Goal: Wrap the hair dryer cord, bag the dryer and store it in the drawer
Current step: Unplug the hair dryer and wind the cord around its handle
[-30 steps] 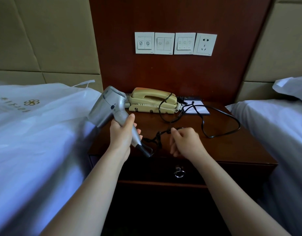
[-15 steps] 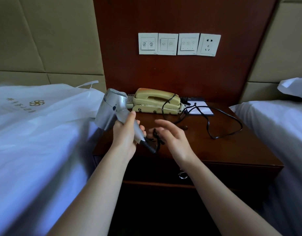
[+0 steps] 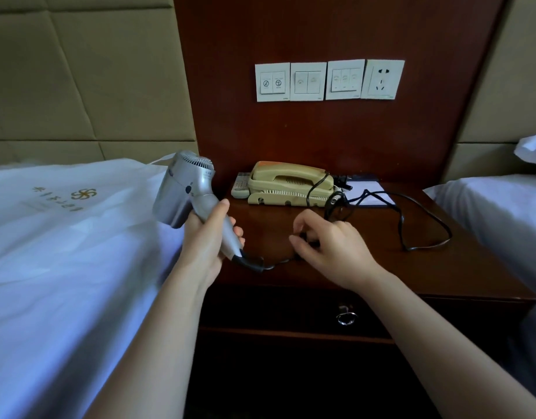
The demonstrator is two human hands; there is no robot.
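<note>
My left hand grips the handle of a silver hair dryer, held above the left edge of the dark wooden nightstand. The dryer's black cord runs from the handle's end to my right hand, which pinches it with curled fingers just above the nightstand top. Beyond that hand the cord loops loosely to the right and back toward the phone. A white bag with a gold logo lies on the bed to the left. The closed drawer with a metal ring pull is below.
A beige telephone, a remote and a notepad sit at the back of the nightstand. Switches and a wall socket are on the wooden panel above. White beds flank the nightstand on both sides.
My right hand went from spread near the dryer's handle to moving right and closing on the cord. The cord between handle and hand has straightened out. The dryer has stayed in my left hand.
</note>
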